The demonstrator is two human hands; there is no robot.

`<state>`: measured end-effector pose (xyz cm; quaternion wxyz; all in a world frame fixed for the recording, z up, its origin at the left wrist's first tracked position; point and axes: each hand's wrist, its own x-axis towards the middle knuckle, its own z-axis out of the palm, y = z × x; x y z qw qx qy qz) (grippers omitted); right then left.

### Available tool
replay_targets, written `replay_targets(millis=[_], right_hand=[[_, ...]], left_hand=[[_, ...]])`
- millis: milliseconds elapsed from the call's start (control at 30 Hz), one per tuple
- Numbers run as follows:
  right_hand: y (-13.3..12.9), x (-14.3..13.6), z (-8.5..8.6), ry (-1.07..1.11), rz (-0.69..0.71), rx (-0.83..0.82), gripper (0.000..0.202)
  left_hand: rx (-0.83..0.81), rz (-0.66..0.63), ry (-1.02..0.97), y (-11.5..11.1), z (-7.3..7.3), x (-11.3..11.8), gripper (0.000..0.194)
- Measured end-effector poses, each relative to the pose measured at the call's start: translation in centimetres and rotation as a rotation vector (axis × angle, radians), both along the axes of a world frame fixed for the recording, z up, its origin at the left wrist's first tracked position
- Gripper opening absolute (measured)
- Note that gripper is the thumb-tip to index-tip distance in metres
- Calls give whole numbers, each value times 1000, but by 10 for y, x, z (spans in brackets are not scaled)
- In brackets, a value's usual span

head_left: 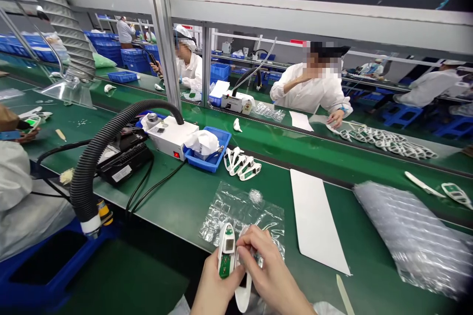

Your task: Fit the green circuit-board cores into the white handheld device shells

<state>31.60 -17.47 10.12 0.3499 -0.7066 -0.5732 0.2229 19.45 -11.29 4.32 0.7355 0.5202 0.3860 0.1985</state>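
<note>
My left hand (211,283) holds a long white plastic housing (222,243) upright, with a green circuit board (224,267) and a small square screen in it. Beside it lies a second white shell (243,301) with a dark window, and my left thumb presses across it. My right hand (266,262) is closed in a pinch by the upper end of that second shell; what is between its fingertips is hidden. Just beyond my hands, a sheet of clear plastic blister pockets (240,204) lies on the green table, with a crumpled bit of clear film (255,196) on it.
Several white housings (242,163) lie past the sheet, near a blue tray (209,165) and a white box with a black hose (172,138). To the right are a white card (318,219) and stacked clear packaging (414,236). A co-worker (314,86) sits across the belt.
</note>
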Motion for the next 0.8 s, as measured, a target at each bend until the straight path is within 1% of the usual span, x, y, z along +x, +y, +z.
replay_targets(millis=[67, 167, 267, 367, 433, 533, 700, 800], right_hand=[[0, -1, -1, 12, -34, -20, 15], [-1, -4, -6, 26, -88, -7, 14], [-2, -8, -12, 34, -127, 72, 18], [-6, -11, -15, -20, -92, 174, 17], [-8, -13, -15, -66, -43, 210, 13], [-9, -15, -16, -159, 1, 237, 12], [-4, -14, -23, -416, 35, 355, 16], [-3, -13, -29, -468, 46, 383, 16]], left_hand=[[61, -1, 9, -1, 4, 0, 40], [135, 1, 50, -2, 11, 2, 40], [186, -20, 91, -2, 18, 2, 38], [195, -41, 108, -1, 22, 2, 34], [171, -53, 83, 0, 22, 2, 32], [133, -49, 26, -2, 17, 2, 30], [77, 6, 81, -7, 8, 5, 19], [48, 3, 91, -7, 7, 6, 15]])
